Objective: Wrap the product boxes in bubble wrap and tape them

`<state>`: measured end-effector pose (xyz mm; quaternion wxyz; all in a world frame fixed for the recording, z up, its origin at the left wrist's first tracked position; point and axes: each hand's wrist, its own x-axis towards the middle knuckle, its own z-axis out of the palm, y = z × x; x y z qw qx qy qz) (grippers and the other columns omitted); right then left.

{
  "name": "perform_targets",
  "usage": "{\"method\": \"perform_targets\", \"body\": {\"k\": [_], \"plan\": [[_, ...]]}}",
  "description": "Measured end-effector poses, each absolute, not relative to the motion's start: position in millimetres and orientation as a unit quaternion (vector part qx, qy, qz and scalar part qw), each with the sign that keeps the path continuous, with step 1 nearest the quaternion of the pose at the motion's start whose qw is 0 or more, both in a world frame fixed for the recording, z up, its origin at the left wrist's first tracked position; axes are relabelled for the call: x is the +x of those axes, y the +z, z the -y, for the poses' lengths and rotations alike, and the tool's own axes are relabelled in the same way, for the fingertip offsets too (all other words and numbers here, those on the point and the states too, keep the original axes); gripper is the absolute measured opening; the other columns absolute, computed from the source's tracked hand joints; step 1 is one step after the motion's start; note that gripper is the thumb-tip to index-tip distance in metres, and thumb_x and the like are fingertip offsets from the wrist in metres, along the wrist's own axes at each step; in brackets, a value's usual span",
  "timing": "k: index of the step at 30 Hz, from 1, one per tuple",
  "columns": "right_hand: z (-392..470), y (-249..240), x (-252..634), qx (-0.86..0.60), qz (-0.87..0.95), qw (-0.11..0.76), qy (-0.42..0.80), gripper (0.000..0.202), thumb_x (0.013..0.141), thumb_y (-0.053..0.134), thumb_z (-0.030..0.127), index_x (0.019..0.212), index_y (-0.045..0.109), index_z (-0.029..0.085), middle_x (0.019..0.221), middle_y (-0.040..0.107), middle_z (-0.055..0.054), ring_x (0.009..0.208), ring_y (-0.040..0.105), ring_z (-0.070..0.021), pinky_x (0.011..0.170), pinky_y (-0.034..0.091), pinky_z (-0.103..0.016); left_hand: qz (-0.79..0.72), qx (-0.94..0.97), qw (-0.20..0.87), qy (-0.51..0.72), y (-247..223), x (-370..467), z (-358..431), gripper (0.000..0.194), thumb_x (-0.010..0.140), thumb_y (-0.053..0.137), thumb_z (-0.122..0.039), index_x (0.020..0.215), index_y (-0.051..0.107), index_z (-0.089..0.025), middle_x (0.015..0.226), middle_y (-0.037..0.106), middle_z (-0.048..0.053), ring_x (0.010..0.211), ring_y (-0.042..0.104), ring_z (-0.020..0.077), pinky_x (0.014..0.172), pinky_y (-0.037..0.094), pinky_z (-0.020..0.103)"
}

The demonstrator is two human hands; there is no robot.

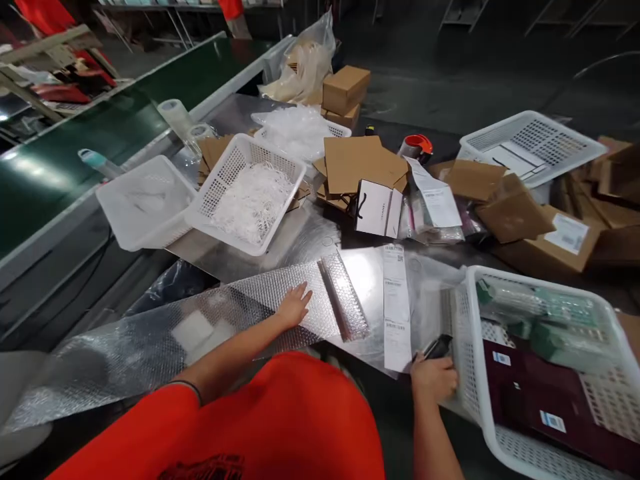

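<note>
A long sheet of bubble wrap [150, 327] runs from the lower left onto the metal tabletop. My left hand [295, 305] rests on it, fingers apart. Just beyond my fingertips lies a narrow, folded or wrapped piece in bubble wrap [345, 295]; its contents cannot be made out. My right hand [434, 379] is closed around a black tool [439, 347], whose exact kind is unclear, at the table's front edge. A strip of printed labels [395, 307] lies between my hands, nearer the right one. Beside my right hand stands a white basket [473, 373].
The basket holds dark maroon packs [530, 393] and green wrapped packs [565, 333]. Further back are a basket of white paper shred [250, 207], a white paper bag [379, 208], flat cardboard [360, 163], an orange tape dispenser [417, 143] and a green conveyor belt [125, 127].
</note>
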<state>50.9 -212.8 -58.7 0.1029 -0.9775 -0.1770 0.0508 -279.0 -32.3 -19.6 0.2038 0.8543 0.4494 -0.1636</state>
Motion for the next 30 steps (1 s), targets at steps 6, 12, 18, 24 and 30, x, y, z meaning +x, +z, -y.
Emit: {"method": "perform_targets", "body": {"k": [6,12,18,24,30], "plan": [[238,-42,41,-0.963,0.215,0.105,0.12,0.062,0.094,0.029,0.035,0.141,0.046,-0.002,0.116,0.058,-0.036,0.095,0.065,-0.0455,0.07,0.051,-0.057,-0.473,0.843,0.173,-0.191,-23,-265,8,0.069,0.091,0.061,-0.026,0.154,0.037,-0.012,0.167,0.022,0.021,0.154,0.024,0.0345,0.124,0.023,0.053],[228,-9,-66,-0.856,0.421,0.233,0.19,0.061,0.099,0.02,0.041,0.143,0.041,0.005,0.13,0.055,-0.027,0.128,0.052,-0.038,0.103,0.046,-0.05,-0.507,0.821,0.183,-0.187,-36,-277,-9,0.097,0.081,0.074,-0.049,0.16,0.026,-0.02,0.168,0.02,0.019,0.155,0.018,0.0391,0.122,0.012,0.067],[83,-9,-160,-0.809,0.506,0.065,0.291,0.049,0.102,0.02,0.023,0.139,0.049,0.007,0.126,0.059,-0.02,0.109,0.065,-0.0291,0.088,0.051,-0.036,-0.499,0.828,0.2,-0.161,-44,-293,-21,0.09,0.085,0.068,-0.05,0.16,0.025,-0.026,0.168,0.023,0.013,0.153,0.025,0.0357,0.121,0.016,0.067],[17,-26,-178,-0.807,0.515,-0.022,0.286,0.04,0.102,0.029,0.015,0.135,0.05,0.008,0.121,0.06,-0.02,0.097,0.07,-0.023,0.077,0.051,-0.03,-0.501,0.827,0.205,-0.15,-49,-293,-25,0.095,0.083,0.07,-0.046,0.162,0.02,-0.026,0.168,0.024,0.012,0.152,0.026,0.0365,0.12,0.021,0.069],[0,-28,-181,-0.8,0.52,-0.036,0.296,0.042,0.101,0.027,0.014,0.136,0.048,0.007,0.124,0.06,-0.02,0.1,0.07,-0.0233,0.079,0.051,-0.03,-0.489,0.832,0.206,-0.159,-46,-297,-26,0.093,0.086,0.067,-0.05,0.162,0.017,-0.028,0.169,0.02,0.009,0.153,0.022,0.0385,0.118,0.012,0.076]]}}
